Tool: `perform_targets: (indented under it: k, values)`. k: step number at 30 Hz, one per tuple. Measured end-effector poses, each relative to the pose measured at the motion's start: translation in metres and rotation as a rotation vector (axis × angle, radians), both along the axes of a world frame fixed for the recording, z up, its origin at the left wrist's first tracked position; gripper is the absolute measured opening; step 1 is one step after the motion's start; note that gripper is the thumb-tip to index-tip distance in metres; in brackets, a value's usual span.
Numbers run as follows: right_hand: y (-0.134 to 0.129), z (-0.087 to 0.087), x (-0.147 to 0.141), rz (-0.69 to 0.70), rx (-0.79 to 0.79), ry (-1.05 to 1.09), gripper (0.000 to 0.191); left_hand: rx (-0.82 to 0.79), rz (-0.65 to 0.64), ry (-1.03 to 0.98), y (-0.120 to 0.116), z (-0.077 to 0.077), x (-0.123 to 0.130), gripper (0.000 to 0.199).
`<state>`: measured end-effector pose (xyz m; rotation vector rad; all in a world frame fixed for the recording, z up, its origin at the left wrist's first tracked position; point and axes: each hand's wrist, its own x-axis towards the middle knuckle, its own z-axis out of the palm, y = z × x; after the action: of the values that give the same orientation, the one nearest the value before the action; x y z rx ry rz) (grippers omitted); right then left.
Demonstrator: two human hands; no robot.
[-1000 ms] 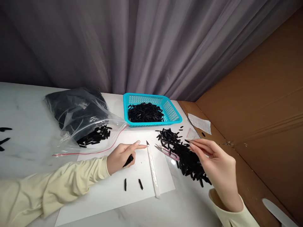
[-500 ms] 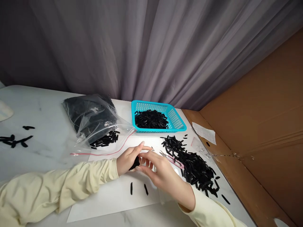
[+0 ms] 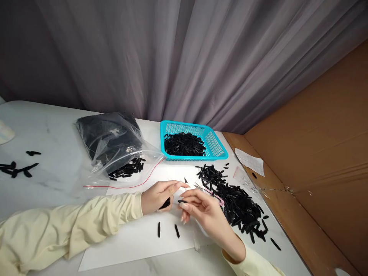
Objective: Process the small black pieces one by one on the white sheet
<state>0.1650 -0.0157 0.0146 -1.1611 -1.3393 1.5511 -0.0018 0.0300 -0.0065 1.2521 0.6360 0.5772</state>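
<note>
My left hand [image 3: 161, 195] is closed around several small black elongated pieces [image 3: 165, 203], partly hidden in its palm. A dark pointed tip [image 3: 186, 180] shows at its thumb and forefinger; I cannot tell what it belongs to. My right hand [image 3: 205, 212] pinches a single black piece [image 3: 181, 201] between thumb and fingers, just right of the left hand. Two more black strips [image 3: 168, 230] lie on the white sheet [image 3: 120, 245] below the hands. Pink-handled snips [image 3: 214, 195] lie beside my right hand, partly under a heap of black pieces [image 3: 241, 209].
A turquoise basket [image 3: 221, 152] with black pieces stands at the back. Left of it lies an open zip bag [image 3: 110, 138] with more black pieces. Loose pieces [image 3: 18, 168] lie far left. A cardboard wall [image 3: 316, 126] bounds the right, with a paper slip [image 3: 250, 161] near it.
My right hand has drawn back slightly to the right from my left hand, and a black piece now shows in its fingers. The left thumb has moved toward its forefinger.
</note>
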Motion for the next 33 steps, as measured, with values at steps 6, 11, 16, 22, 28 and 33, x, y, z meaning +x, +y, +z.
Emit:
perform_targets:
  k: [6, 11, 16, 22, 28, 33]
  values:
    - [-0.019, -0.004, 0.012, -0.19, 0.268, -0.214, 0.007, 0.191, 0.008, 0.156, -0.006, 0.001, -0.003, 0.05]
    - [-0.021, -0.003, 0.009, -0.191, 0.392, -0.275, 0.009, 0.411, 0.052, 0.169, -0.01, -0.007, -0.004, 0.045]
    - [-0.022, -0.006, 0.009, -0.193, 0.335, -0.235, 0.008, 0.531, 0.059, 0.154, -0.01, -0.011, -0.007, 0.043]
    - [-0.023, -0.008, 0.008, -0.197, 0.4, -0.25, 0.013, 0.7, 0.081, 0.162, -0.011, -0.009, -0.009, 0.035]
    - [-0.024, -0.008, 0.007, -0.191, 0.531, -0.342, 0.02, 0.8, -0.02, 0.195, -0.009, -0.007, -0.014, 0.033]
    - [-0.024, -0.008, 0.007, -0.193, 0.548, -0.357, 0.02, 0.853, 0.016, 0.168, -0.009, -0.008, -0.012, 0.031]
